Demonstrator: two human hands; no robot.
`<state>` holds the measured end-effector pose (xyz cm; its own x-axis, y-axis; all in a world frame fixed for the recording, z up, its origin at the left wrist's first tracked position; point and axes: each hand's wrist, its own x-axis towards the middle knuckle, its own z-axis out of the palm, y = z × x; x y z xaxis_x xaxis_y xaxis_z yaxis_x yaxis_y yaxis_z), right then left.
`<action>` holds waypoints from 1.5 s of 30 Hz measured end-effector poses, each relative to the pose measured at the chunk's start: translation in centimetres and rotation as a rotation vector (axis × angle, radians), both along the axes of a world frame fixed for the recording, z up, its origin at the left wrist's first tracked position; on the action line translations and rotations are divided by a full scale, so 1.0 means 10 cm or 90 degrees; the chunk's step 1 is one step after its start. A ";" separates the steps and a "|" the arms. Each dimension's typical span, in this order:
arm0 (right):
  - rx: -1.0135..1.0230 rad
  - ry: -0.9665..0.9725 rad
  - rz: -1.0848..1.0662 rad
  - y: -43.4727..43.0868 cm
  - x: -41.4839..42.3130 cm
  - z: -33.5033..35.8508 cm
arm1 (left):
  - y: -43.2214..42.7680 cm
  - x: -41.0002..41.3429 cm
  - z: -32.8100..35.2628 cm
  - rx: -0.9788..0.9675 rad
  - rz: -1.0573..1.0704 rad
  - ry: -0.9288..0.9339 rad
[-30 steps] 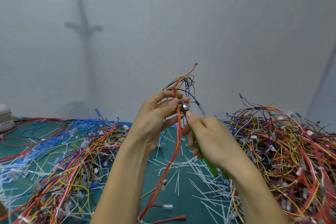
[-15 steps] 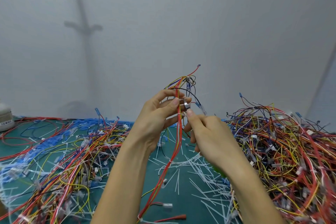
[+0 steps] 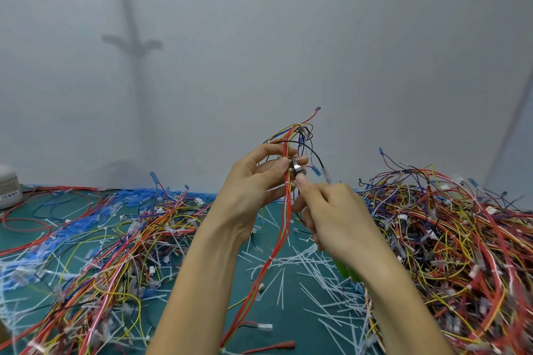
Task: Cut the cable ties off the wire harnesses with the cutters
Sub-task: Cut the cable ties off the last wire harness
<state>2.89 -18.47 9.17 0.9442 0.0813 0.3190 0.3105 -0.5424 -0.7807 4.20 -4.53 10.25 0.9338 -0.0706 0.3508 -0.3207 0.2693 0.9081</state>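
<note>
My left hand (image 3: pixel 253 190) holds a wire harness (image 3: pixel 284 210) of mostly red wires upright in front of me, pinching it between thumb and fingers. A white cable tie (image 3: pixel 287 183) wraps the bundle just below my thumb. My right hand (image 3: pixel 336 216) grips green-handled cutters (image 3: pixel 343 269); their metal jaws (image 3: pixel 297 166) touch the harness just above that tie. Most of the cutters' handles are hidden inside my right hand. The harness hangs down to the green table (image 3: pixel 288 311).
A large tangle of wire harnesses (image 3: pixel 450 239) is heaped on the right, another pile (image 3: pixel 109 248) spreads on the left. Cut white cable ties (image 3: pixel 314 268) litter the table's middle. A white container (image 3: pixel 8 190) stands at the far left. A grey wall rises behind.
My right hand has rotated and slid slightly up the harness, so the green handles are now mostly hidden below it. The left hand keeps the same hold.
</note>
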 end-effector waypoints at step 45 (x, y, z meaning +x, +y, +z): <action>0.326 0.037 0.077 0.16 -0.04 -0.04 | 0.08 -0.05 0.06 0.072 0.161 -0.004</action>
<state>2.53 -16.85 8.73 0.9550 0.0389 0.2939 0.2957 -0.0499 -0.9540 3.68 -3.75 10.80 0.9247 0.1259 0.3592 -0.3701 0.0768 0.9258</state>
